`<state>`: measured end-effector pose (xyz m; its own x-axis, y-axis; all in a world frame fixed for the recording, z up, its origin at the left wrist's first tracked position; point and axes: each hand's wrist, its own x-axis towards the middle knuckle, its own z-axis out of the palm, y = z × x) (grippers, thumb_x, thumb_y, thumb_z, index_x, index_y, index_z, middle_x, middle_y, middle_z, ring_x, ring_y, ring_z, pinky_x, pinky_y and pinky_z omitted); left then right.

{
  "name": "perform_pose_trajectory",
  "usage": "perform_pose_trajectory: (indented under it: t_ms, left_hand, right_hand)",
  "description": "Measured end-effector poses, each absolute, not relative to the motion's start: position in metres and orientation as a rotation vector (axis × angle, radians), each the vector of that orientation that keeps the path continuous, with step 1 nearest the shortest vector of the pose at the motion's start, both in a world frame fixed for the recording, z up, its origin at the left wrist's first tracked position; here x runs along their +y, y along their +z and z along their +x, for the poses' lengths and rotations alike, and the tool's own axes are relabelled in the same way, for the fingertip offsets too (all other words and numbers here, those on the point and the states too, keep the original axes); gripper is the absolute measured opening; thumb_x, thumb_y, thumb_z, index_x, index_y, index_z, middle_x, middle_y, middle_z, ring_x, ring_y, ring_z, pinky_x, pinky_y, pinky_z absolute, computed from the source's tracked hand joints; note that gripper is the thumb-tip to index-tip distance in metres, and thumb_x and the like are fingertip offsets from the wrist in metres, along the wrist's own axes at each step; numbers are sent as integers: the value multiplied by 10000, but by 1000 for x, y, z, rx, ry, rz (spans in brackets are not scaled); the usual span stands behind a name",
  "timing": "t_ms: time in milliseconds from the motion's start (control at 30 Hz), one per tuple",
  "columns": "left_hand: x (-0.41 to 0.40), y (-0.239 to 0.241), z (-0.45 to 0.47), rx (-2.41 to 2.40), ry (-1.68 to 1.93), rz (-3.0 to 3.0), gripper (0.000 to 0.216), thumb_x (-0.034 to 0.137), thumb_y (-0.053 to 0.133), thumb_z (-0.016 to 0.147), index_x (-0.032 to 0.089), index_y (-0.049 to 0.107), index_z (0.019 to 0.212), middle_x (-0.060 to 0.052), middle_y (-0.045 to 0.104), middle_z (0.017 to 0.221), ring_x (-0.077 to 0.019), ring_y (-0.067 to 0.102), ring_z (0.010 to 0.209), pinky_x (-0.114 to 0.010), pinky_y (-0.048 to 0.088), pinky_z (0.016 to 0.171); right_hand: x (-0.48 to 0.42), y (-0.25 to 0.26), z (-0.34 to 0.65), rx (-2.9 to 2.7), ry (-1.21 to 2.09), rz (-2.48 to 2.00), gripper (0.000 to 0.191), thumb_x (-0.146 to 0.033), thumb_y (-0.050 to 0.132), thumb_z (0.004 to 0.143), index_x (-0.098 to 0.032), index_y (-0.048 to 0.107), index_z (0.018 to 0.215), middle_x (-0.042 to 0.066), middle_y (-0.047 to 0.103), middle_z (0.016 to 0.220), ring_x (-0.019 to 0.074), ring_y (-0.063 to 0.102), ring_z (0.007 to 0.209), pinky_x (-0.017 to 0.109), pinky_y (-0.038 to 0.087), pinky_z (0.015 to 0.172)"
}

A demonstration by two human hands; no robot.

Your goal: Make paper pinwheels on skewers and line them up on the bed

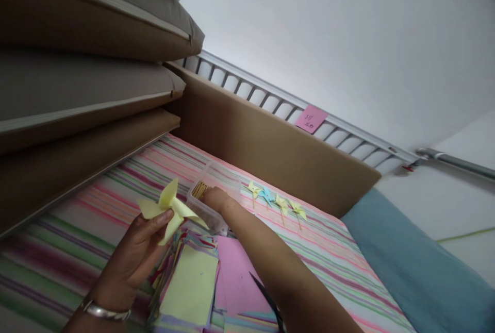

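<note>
My left hand [135, 245] pinches a pale yellow paper pinwheel [168, 203] between thumb and fingers, its folded blades facing up. My right hand [215, 199] reaches into a clear plastic box [211, 218], and its fingers are mostly hidden inside. Thin wooden sticks [199, 189] lie in the box beside those fingers. Below the box, a stack of coloured paper carries a yellow sheet [190, 284] on top. Pink paper [240, 273] lies next to it, with dark scissors [266, 297] partly under my right forearm.
Several small pinwheels on sticks [281, 203], yellow and one blue, lie in a row on the striped sheet [344, 261]. A brown board [266, 142] stands along a white radiator bearing a pink note [311, 118]. Stacked grey-brown cushions [93, 85] rise at the left.
</note>
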<state>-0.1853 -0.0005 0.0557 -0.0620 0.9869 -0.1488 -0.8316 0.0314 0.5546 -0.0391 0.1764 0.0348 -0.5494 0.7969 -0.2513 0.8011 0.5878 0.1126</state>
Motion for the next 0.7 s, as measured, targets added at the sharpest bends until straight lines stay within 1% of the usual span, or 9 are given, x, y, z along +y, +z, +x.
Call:
perform_pose_trajectory:
  t_ms: [133, 233, 300, 367, 400, 467, 533, 600, 700]
  left_hand:
    - [0, 56, -178, 622, 1484, 445, 115, 209, 767, 637, 177, 732, 742, -14, 722, 715, -199, 662, 737, -284, 526, 726]
    - [2, 55, -168, 690, 1412, 641, 144, 238, 770, 619, 174, 733, 743, -22, 699, 696, -181, 632, 696, -257, 485, 664]
    - [3, 55, -159, 759, 1381, 824, 135, 259, 768, 614, 167, 733, 707, -25, 677, 682, -169, 605, 669, -242, 454, 629]
    - [3, 56, -148, 827, 1349, 997, 108, 266, 760, 618, 168, 724, 644, -29, 665, 692, -169, 589, 671, -238, 434, 621]
    - [2, 56, -143, 842, 1316, 1082, 101, 266, 753, 623, 171, 718, 618, -34, 662, 701, -177, 589, 684, -242, 432, 628]
    - [0, 55, -129, 840, 1253, 1225, 91, 264, 731, 649, 183, 719, 611, -42, 658, 714, -193, 592, 713, -250, 430, 643]
    - [-4, 54, -112, 816, 1194, 1348, 76, 258, 708, 678, 199, 726, 634, -42, 658, 710, -196, 591, 712, -253, 428, 652]
    - [-10, 51, -93, 804, 1101, 1470, 76, 251, 685, 710, 215, 725, 657, -38, 664, 702, -190, 587, 697, -251, 425, 652]
    - [-18, 46, -67, 780, 929, 1636, 117, 247, 652, 750, 224, 707, 650, -31, 658, 673, -181, 583, 667, -249, 419, 641]
  right_hand:
    - [182, 64, -31, 2703, -149, 1367, 171, -247, 581, 882, -135, 610, 1009, 66, 637, 1024, 194, 613, 929, 391, 498, 830]
    - [165, 94, -17, 2875, -256, 1534, 95, -146, 535, 861, -146, 609, 921, 67, 662, 917, 198, 614, 905, 350, 472, 820]
    - [137, 105, -2, 2967, -350, 1682, 155, -124, 447, 872, -173, 577, 942, 47, 665, 890, 167, 619, 847, 289, 475, 757]
    - [98, 104, 17, 3009, -509, 1854, 209, -117, 366, 878, -184, 531, 986, 22, 656, 858, 122, 614, 718, 225, 470, 631]
    - [77, 98, 28, 3011, -643, 1962, 196, -128, 359, 869, -183, 520, 967, 14, 645, 822, 107, 591, 639, 201, 445, 548]
    - [36, 80, 50, 2860, -1531, 2308, 75, -216, 474, 826, -180, 539, 815, -32, 560, 616, 88, 475, 473, 184, 353, 439]
    - [3, 58, 72, 2595, -2072, 2434, 136, -301, 593, 761, -181, 553, 711, -66, 461, 513, 71, 375, 418, 182, 284, 405]
    - [-18, 40, 92, 2419, -2311, 2526, 192, -341, 655, 708, -179, 562, 661, -69, 444, 490, 67, 347, 415, 187, 260, 403]
    - [-29, 29, 112, 2342, -2288, 2723, 167, -310, 662, 695, -175, 585, 633, -56, 479, 502, 78, 375, 448, 195, 280, 427]
